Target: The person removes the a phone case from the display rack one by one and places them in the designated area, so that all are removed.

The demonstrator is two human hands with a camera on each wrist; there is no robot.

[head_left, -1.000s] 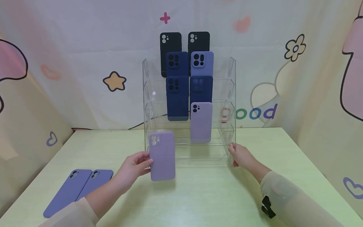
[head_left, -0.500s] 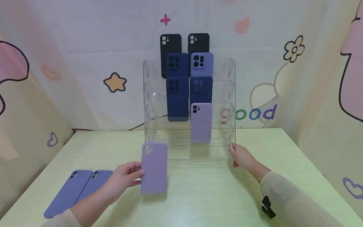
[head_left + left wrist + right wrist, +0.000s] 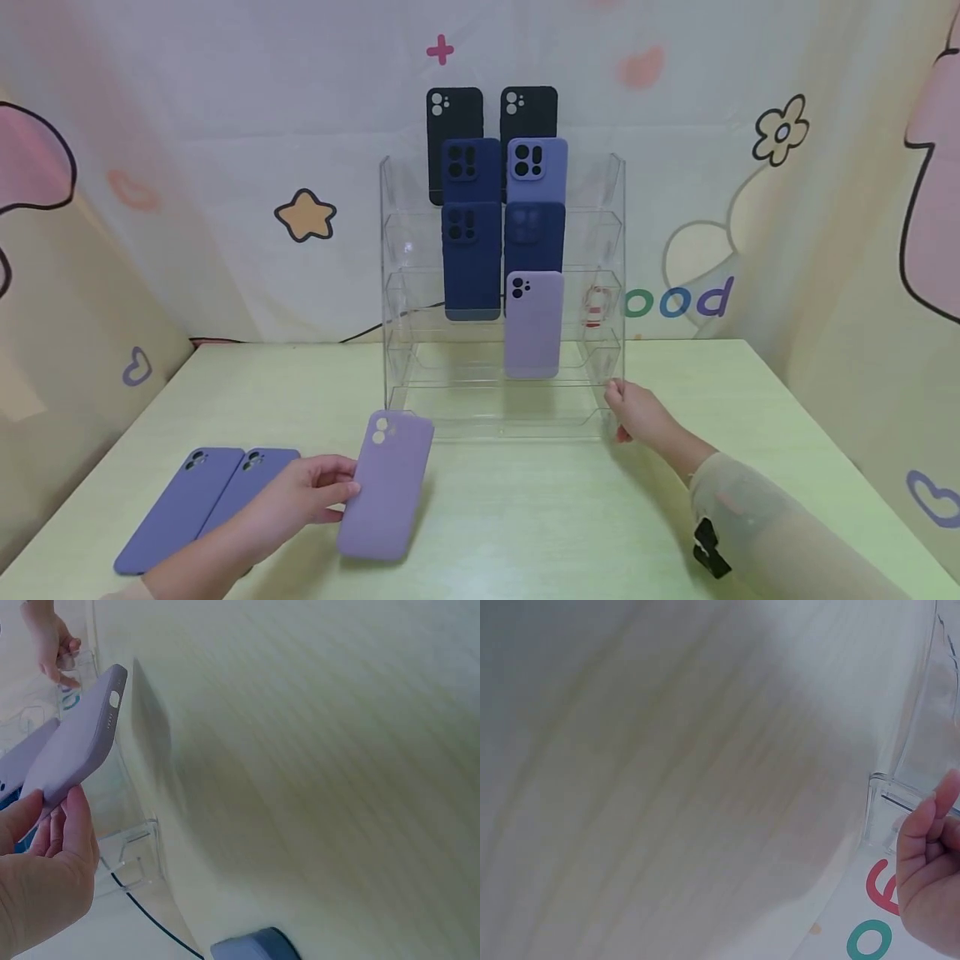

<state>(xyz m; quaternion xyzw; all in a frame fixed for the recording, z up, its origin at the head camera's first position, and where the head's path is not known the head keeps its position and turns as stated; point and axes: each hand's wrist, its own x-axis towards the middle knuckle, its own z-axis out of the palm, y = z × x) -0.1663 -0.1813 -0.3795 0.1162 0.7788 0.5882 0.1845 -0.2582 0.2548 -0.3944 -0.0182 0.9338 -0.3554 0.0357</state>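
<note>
My left hand (image 3: 311, 493) pinches a lilac phone case (image 3: 388, 490) by its left edge, thumb in front. The case leans to the right at the top, in front of the clear acrylic rack (image 3: 442, 429). In the left wrist view its bottom edge, with the charging-port cutout, faces the camera above the table. My right hand (image 3: 648, 415) holds the rack's lower right front corner; the right wrist view shows the curled fingers at that clear corner. Another lilac case (image 3: 534, 329) stands in a lower tier of the rack, right of centre.
Two black cases (image 3: 455, 125), dark blue cases (image 3: 472, 267) and a periwinkle case (image 3: 551, 179) stand in the upper tiers. Two blue-violet cases (image 3: 180, 510) lie side by side on the table (image 3: 540, 517) at left. A printed curtain (image 3: 225, 208) hangs behind.
My left hand has drawn the lilac case down, left and nearer, away from the rack, and the case has tilted. The right hand has stayed at the rack corner.
</note>
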